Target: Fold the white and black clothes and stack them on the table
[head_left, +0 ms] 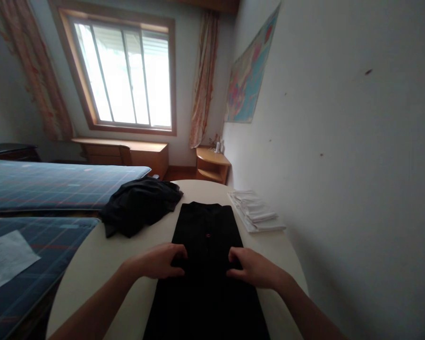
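Observation:
A long black garment (207,302) lies flat down the middle of the table, its sides folded into a narrow strip. A small reddish mark shows near its far end. My left hand (166,260) is at the garment's left edge, fingers curled and thumb turned inward over the cloth. Mirroring it, my right hand (250,265) is at the right edge with fingers bent the same way. Both hands appear to grip the dark cloth, though the contact is hard to see against the black.
The pale round table (81,269) also bears a crumpled black cloth (138,203) at left and folded white cloths (257,211) at right. The wall (357,203) runs close along the right. A plaid mattress (56,186) lies left, with a paper sheet (7,257) nearby.

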The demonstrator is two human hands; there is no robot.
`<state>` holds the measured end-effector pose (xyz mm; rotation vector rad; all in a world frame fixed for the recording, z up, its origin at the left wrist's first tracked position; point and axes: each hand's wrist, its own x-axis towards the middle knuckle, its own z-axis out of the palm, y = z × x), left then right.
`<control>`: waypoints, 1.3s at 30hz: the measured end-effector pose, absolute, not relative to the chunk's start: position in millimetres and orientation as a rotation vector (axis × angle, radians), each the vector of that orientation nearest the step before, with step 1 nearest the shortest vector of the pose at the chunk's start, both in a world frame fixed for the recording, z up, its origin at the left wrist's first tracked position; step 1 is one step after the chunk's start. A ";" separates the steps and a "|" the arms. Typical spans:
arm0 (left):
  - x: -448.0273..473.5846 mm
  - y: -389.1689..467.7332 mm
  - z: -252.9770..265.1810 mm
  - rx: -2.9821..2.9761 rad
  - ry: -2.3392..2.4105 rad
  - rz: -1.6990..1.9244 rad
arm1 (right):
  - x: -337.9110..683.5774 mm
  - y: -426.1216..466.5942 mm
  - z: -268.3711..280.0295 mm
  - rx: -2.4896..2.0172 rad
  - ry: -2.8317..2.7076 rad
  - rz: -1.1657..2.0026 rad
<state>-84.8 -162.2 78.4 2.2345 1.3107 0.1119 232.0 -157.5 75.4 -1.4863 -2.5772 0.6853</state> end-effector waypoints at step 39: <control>-72.5 35.2 22.8 2.155 1.666 1.081 | 206.0 36.6 40.7 -1.730 -2.206 -0.011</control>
